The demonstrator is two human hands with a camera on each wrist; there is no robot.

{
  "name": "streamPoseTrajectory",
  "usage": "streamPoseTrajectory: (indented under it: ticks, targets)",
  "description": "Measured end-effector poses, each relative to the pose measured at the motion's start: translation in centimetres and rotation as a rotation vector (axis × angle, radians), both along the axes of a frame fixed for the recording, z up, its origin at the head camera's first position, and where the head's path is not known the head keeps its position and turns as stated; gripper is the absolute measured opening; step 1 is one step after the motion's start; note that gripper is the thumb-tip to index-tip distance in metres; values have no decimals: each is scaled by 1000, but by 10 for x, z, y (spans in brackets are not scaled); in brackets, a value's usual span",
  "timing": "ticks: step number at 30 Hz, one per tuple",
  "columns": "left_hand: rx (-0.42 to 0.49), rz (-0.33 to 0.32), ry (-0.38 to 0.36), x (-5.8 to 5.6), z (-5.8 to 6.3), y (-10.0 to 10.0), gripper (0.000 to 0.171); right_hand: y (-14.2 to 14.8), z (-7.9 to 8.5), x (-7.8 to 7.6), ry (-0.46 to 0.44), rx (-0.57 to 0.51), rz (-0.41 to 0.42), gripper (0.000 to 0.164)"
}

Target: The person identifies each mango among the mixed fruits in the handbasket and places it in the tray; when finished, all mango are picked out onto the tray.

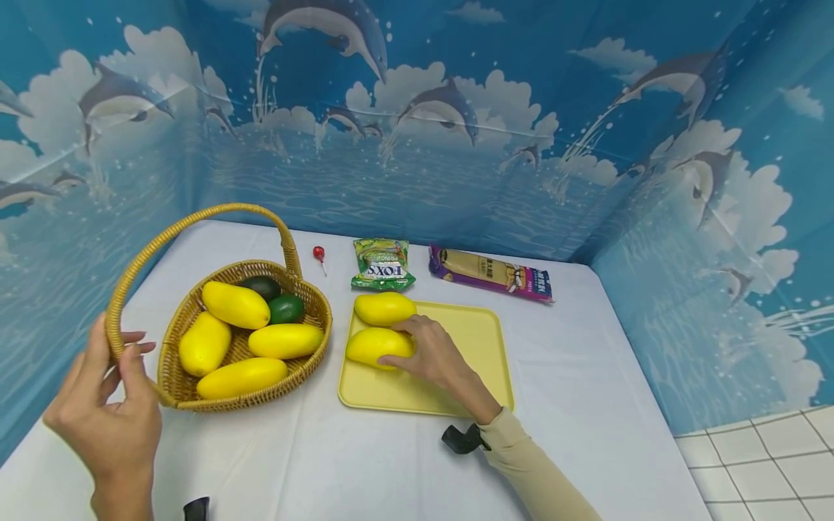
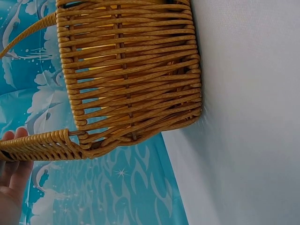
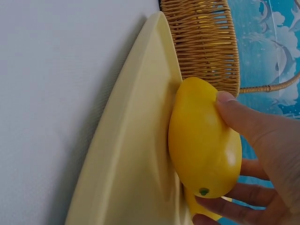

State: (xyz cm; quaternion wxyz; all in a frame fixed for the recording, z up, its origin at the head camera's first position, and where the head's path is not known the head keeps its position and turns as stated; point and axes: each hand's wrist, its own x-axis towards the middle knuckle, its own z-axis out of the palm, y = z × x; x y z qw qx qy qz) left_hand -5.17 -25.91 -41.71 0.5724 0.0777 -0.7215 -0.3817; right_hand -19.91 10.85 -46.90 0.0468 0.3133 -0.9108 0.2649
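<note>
My left hand [image 1: 111, 405] grips the handle [image 1: 120, 304] of a wicker basket [image 1: 254, 401] at its left side. Several yellow mangoes [image 1: 241, 378] lie in the basket with two dark green fruits, probably avocados [image 1: 287, 309]. At the tray's left side, my right hand [image 1: 433, 351] holds a mango [image 3: 205, 138], thumb on one side and fingers round the other. Close behind it on the yellow tray [image 1: 456, 354] lies a second mango [image 1: 384, 309]. In the right wrist view the held mango is right at the tray's surface and mostly covers the other one.
Behind the tray lie a green Fox's candy bag [image 1: 383, 264] and a purple pasta packet [image 1: 491, 273]. A red lollipop [image 1: 318, 253] is to the right of the basket handle. A dolphin-print curtain [image 1: 417, 166] walls the white table [image 1: 586, 405] at the back and sides.
</note>
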Motion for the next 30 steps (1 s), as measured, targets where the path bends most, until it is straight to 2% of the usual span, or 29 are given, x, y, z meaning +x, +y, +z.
streamPoseTrajectory:
  ticks: [9,18,22,25,27,30]
  targets:
    - [-24,18,-37,2,0,-1,45,1,-1,0,-24,-9,-3,62]
    - [-17,6,-18,2,-1,-1,44,3,0,2,-61,-8,4,66]
    - [-14,4,-13,2,0,1,45,3,4,5,-9,15,3,68]
    - [-12,-3,-18,3,2,4,47,-1,19,14,106,1,49,67]
    - [-11,-4,-20,3,5,6,48,-7,36,21,194,-32,116,65]
    - [-7,1,-15,4,9,10,47,-23,68,26,229,-63,241,64]
